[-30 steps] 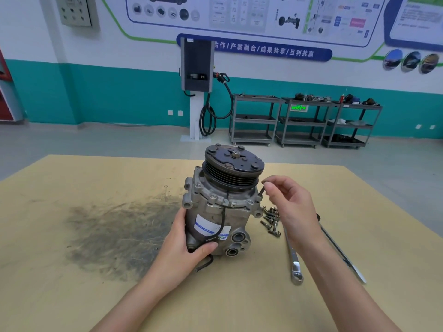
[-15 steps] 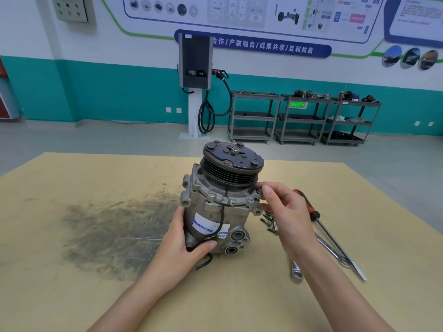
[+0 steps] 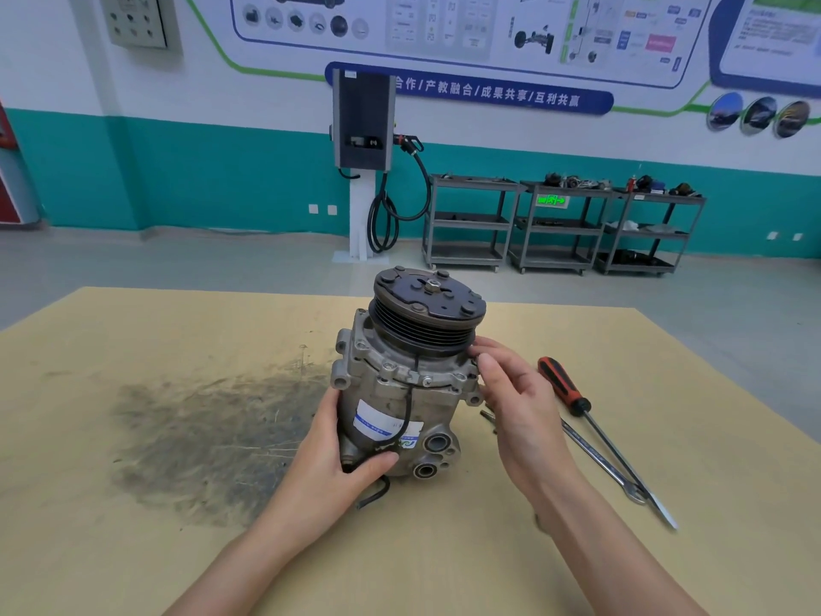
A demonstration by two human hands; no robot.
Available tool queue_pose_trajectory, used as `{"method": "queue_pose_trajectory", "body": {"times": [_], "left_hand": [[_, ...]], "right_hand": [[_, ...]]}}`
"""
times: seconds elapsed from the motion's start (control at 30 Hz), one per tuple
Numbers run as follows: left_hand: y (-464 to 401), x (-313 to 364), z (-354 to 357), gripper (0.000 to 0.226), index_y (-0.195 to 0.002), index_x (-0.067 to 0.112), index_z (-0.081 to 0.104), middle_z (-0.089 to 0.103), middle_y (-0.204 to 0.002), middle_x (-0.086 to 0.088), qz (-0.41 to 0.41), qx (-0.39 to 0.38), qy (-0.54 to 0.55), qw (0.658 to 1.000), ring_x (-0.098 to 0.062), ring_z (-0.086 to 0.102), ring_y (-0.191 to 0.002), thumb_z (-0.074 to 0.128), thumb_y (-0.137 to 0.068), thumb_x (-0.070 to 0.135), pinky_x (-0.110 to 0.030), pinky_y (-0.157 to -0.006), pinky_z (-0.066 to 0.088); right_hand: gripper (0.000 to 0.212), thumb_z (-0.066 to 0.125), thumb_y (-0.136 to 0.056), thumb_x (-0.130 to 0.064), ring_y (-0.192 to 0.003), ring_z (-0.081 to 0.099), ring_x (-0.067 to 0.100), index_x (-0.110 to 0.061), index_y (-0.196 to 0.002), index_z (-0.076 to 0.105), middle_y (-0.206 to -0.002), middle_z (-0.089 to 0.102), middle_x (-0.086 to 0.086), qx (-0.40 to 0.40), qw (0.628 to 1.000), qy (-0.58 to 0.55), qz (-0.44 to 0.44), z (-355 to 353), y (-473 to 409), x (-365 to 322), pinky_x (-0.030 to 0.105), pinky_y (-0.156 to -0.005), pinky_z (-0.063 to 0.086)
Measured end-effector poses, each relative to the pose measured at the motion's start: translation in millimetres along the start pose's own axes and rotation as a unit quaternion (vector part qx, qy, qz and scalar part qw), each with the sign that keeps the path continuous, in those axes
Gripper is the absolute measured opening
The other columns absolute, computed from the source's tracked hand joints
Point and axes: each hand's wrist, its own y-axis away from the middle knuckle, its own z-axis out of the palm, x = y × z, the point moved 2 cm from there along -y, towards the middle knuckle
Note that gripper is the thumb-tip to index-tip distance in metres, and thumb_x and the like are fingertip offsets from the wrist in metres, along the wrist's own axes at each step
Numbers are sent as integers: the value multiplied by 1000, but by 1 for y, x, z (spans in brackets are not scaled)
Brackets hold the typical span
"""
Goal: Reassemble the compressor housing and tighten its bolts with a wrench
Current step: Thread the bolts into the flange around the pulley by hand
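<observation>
Here I am gripping the compressor (image 3: 402,393) low on its body with my left hand (image 3: 342,464), keeping it standing pulley-up on the surface (image 3: 133,549). My right hand (image 3: 517,406) is pinching at its upper flange; what the fingertips (image 3: 482,355) are holding, I cannot tell. The wrench (image 3: 599,464) and screwdriver (image 3: 573,393) are lying just right.

My table (image 3: 133,549) carries the compressor (image 3: 400,393), standing on end; to its right lie a screwdriver (image 3: 591,420), a wrench (image 3: 599,464) and bolts (image 3: 488,415).
</observation>
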Motion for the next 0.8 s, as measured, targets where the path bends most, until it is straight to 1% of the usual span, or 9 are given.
{"method": "queue_pose_trajectory", "body": {"times": [0.13, 0.23, 0.33, 0.4, 0.47, 0.57, 0.63, 0.73, 0.8], "left_hand": [[0, -1, 0, 72, -128, 51, 33, 51, -125, 45, -1, 1, 2, 1000, 16, 50, -120, 82, -82, 24, 2, -90, 36], [0, -2, 0, 77, -133, 51, 30, 50, -126, 45, -2, 2, 5, 1000, 15, 50, -122, 82, -82, 24, 2, -92, 35], [-1, -2, 0, 77, -131, 53, 31, 50, -126, 45, -2, -1, 3, 1000, 15, 49, -122, 82, -81, 25, 2, -91, 36], [-1, -2, 0, 76, -130, 54, 31, 50, -127, 45, -1, -3, 1, 1000, 15, 49, -122, 82, -81, 24, 2, -92, 36], [-1, -2, 0, 75, -128, 55, 32, 50, -125, 47, -1, -3, 1, 1000, 16, 49, -121, 82, -81, 24, 2, -90, 36], [0, -2, 0, 74, -127, 55, 32, 50, -124, 47, -2, -5, 0, 1000, 16, 50, -120, 82, -82, 25, 2, -90, 36], [0, -3, 0, 75, -128, 55, 31, 50, -126, 46, -1, -5, -2, 1000, 15, 49, -122, 82, -82, 26, 2, -92, 36], [0, -3, 0, 76, -128, 56, 30, 50, -127, 45, 1, -6, -7, 1000, 16, 49, -122, 82, -81, 26, 2, -92, 35], [0, -3, 0, 75, -128, 55, 32, 50, -127, 44, 1, -8, -10, 1000, 15, 50, -122, 82, -81, 26, 1, -92, 36]], "right_hand": [[3, 71, -77, -32, -103, 62, 13, -30, -79, 73, -107, 71, -5, 2, 1000, -6, 2, 4, -3, 1, 32, -83, 46], [3, 73, -85, -24, -94, 61, 14, -23, -86, 70, -105, 71, 0, 5, 1000, 1, -4, 2, -4, 4, 29, -75, 44], [19, 60, -85, -32, -107, 61, 18, -21, -96, 72, -116, 69, 2, -5, 1000, -7, -14, -1, -1, 4, 35, -84, 45], [19, 58, -86, -30, -121, 57, 17, -24, -92, 74, -123, 66, 0, 0, 1000, 2, -29, -3, 0, 2, 39, -94, 45], [14, 61, -83, -30, -120, 57, 17, -28, -87, 75, -120, 67, -4, 0, 999, 13, -30, -3, 0, 2, 38, -96, 45], [4, 69, -84, -22, -106, 62, 18, -26, -84, 70, -106, 71, -5, 4, 1000, 11, -18, -3, -3, 6, 33, -81, 48], [6, 69, -88, -16, -99, 60, 18, -21, -89, 66, -101, 71, -6, 5, 1000, 24, -16, -4, -4, 8, 32, -77, 45], [13, 65, -88, -26, -101, 59, 19, -21, -99, 68, -105, 70, -5, -13, 999, 38, -14, -7, -4, 6, 33, -85, 44], [21, 61, -86, -30, -112, 60, 19, -21, -103, 71, -114, 70, -3, -26, 999, 42, -18, -8, -3, 2, 33, -92, 45]]}}
